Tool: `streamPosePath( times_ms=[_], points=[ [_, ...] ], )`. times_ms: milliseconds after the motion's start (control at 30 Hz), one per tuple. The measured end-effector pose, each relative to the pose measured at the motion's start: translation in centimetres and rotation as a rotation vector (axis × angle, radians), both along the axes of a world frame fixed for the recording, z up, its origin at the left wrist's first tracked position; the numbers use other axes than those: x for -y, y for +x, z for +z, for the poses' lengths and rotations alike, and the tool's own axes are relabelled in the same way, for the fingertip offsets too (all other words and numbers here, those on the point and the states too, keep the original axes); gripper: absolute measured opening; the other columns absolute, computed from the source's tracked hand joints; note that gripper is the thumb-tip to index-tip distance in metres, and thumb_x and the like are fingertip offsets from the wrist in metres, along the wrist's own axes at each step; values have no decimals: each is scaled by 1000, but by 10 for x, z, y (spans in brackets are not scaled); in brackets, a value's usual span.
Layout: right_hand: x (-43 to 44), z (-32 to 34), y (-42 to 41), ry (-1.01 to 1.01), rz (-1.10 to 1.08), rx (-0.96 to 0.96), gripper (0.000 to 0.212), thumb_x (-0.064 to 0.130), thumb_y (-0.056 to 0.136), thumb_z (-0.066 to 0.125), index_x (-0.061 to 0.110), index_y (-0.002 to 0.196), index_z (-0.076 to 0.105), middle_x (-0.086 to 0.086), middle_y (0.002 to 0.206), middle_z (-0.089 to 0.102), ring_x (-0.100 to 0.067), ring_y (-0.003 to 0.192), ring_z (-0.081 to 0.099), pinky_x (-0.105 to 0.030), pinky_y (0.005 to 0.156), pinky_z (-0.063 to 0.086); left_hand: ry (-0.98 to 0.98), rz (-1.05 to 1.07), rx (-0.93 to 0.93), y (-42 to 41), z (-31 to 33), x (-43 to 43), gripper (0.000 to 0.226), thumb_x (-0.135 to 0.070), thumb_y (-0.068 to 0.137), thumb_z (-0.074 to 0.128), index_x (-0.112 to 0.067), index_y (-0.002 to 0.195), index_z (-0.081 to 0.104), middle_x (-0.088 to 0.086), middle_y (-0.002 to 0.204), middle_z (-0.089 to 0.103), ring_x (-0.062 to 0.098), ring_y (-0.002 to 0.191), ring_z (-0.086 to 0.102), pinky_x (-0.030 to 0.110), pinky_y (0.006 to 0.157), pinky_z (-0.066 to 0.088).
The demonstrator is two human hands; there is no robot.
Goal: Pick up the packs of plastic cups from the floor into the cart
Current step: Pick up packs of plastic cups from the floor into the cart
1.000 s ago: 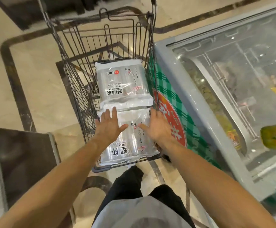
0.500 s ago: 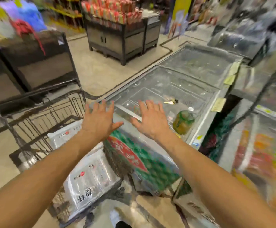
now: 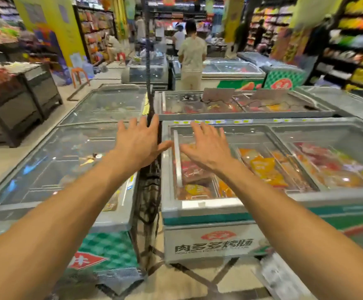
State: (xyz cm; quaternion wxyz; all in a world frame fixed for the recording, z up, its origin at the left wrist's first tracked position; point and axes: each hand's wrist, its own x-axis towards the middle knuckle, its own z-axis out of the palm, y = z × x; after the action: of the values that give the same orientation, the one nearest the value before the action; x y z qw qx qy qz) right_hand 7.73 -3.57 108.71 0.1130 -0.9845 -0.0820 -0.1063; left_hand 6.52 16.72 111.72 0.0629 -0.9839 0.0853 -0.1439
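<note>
Head view: both hands empty. Left hand [image 3: 138, 146] and right hand [image 3: 208, 148] are held out flat, palms down, fingers straight and spread, thumbs nearly meeting. Neither touches anything.

- **Under the left palm:** well below it, the glass lid of the left freezer [image 3: 111, 221].
- **Under the right palm:** the right freezer [image 3: 206, 205], with bagged food inside.
- **Between the hands:** lower down, dark cables [image 3: 150, 191] hang in the gap between the freezers.
- **Far ahead of the fingertips:** a person [image 3: 192, 53] stands in the aisle, back turned.

Task thing: one pale, see-through wrapped pack [image 3: 278, 278] lies on the floor [image 3: 187, 284]. It is well below and to the right of the right hand, beside the right forearm. It is blurred, so calling it a cup pack is a guess. Cart not in view, so I can't tell where it sits relative to the hands.

Step, as I judge it: go for the next pack on the floor. To do it well:
- Drop gaze and both hands down and right to the pack.
- Stay clear of the freezer corner and the cables.
- Take the pack by its two long sides, palms facing in.
- Film wrap probably slips and thin cups probably crush, so squeeze firmly but lightly.
- Lift level, turn to the cart, and lay the pack flat.
</note>
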Motion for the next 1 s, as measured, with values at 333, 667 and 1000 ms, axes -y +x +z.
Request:
streamPosePath(
  times_ms=[333,667,1000],
  points=[
    [280,-31,-84,-14,-583,-52,105,83,84,26,18,167,28,-18,166,38,-36,154,34,-60,126,21,86,-541,-79,34,-27,284,96,-83,96,31,-20,168,23,18,166,40,41,152,38,63,122,30],
    [444,-110,-153,-24,-972,-59,100,78,94,39,14,169,22,-14,165,42,-34,152,39,-61,125,27,-15,-896,-220,63,-113,484,96,-80,98,37,-22,171,14,20,169,36,41,155,35,63,124,30],
    [529,-284,-182,126,-1152,-109,103,77,94,33,8,169,23,-19,172,32,-38,159,31,-60,131,17,35,-1067,-272,67,-294,611,107,-73,94,56,0,167,28,29,161,45,49,144,49,66,115,45]
  ],
)
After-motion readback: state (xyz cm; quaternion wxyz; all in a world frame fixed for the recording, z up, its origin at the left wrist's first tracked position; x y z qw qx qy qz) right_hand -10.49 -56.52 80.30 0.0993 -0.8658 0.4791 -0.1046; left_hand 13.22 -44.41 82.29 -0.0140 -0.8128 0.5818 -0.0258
